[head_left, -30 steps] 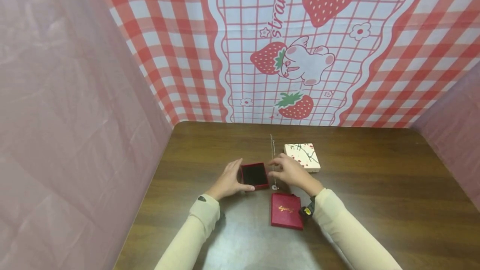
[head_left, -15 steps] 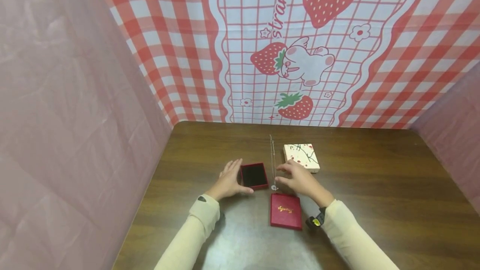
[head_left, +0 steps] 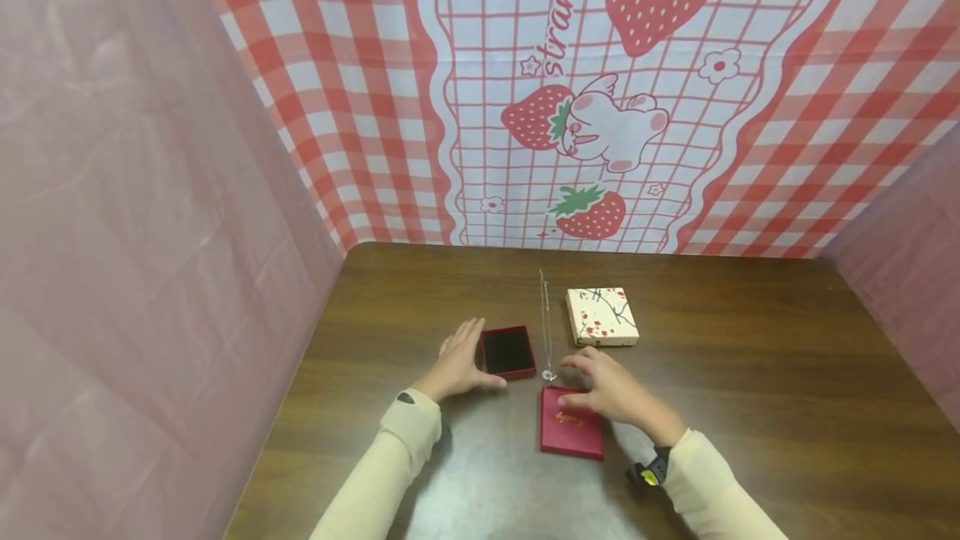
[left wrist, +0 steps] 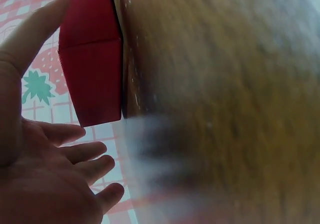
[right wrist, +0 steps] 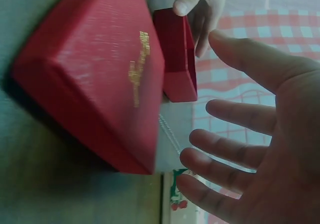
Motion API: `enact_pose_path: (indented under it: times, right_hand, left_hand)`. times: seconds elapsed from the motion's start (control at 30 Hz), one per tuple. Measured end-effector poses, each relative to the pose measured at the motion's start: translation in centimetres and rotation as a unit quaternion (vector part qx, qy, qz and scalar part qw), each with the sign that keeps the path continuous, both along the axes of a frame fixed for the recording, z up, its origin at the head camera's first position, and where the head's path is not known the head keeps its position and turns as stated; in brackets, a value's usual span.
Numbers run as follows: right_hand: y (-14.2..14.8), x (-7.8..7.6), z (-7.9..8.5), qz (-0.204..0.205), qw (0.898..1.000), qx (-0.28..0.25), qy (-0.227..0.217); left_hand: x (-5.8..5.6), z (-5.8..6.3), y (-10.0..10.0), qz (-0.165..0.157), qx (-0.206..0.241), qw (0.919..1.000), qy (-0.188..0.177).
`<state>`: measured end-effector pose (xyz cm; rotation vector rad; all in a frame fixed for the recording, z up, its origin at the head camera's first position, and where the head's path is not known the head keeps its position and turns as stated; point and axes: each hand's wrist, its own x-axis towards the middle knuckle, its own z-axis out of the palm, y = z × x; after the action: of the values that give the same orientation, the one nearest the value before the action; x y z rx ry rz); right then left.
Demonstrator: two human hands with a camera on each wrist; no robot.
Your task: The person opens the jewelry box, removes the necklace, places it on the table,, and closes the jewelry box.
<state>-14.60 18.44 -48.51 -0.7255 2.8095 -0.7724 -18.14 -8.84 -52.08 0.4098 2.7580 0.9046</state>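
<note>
A red box base (head_left: 509, 352) with a black lining lies face up on the table. My left hand (head_left: 456, 363) rests along its left side, thumb by the near corner and fingers extended. To the right of the base a thin silver necklace (head_left: 545, 323) is laid out lengthwise, its round pendant (head_left: 549, 375) at the near end. My right hand (head_left: 611, 386) hovers over the red box lid (head_left: 572, 433), which bears gold lettering. Its fingers are spread and hold nothing; in the right wrist view the lid (right wrist: 100, 69) sits apart from the fingertips.
A cream box (head_left: 602, 317) with a red blossom pattern stands behind the right hand. The brown wooden table (head_left: 750, 373) ends at a red-and-white strawberry cloth (head_left: 570, 215) at the back. Pink cloth (head_left: 150, 232) hangs on the left side.
My right hand has moved from above the necklace toward me and to the right, to over the red lid. The left hand and the objects have stayed in place.
</note>
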Motion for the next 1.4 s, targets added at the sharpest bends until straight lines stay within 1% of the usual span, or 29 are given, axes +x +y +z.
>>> enact_pose_path:
  times: [0.1,0.27,0.4,0.5,0.67,0.93,1.1,1.17,1.4]
  right_hand:
    - [0.1,0.6,-0.4,-0.006,1.0,0.006,0.005]
    - [0.1,1.3,-0.9,-0.019,1.0,0.016,0.004]
    - [0.3,1.9,-1.1,-0.017,1.0,0.02,0.0]
    - [0.3,2.3,-1.2,-0.014,1.0,0.02,-0.012]
    - [0.3,2.8,-1.5,-0.013,0.999,0.02,-0.031]
    - [0.3,3.4,-1.8,-0.024,0.999,0.041,-0.018]
    - [0.2,3.8,-1.7,-0.036,0.998,0.05,-0.032]
    - [0.1,3.9,-1.8,-0.041,0.997,0.058,-0.03]
    - [0.0,4.1,-1.8,-0.046,0.994,0.101,0.0]
  left_hand:
    - [-0.1,-0.1,0.0,0.0,-0.003,1.0,-0.001]
    - [0.0,0.0,0.0,0.003,0.0,1.0,-0.002]
    - [0.1,0.0,0.1,0.008,0.001,1.0,-0.002]
    - [0.1,0.0,0.1,0.012,0.006,0.9999,-0.001]
    - [0.1,0.1,0.1,0.018,0.01,0.9998,0.0]
    - [0.1,0.2,0.1,0.02,0.017,0.9996,-0.006]
    - [0.1,0.3,0.1,0.016,0.019,0.9996,-0.011]
    - [0.0,0.4,0.0,0.014,0.02,0.9996,-0.011]
    - [-0.1,0.3,-0.2,0.011,0.022,0.9997,-0.006]
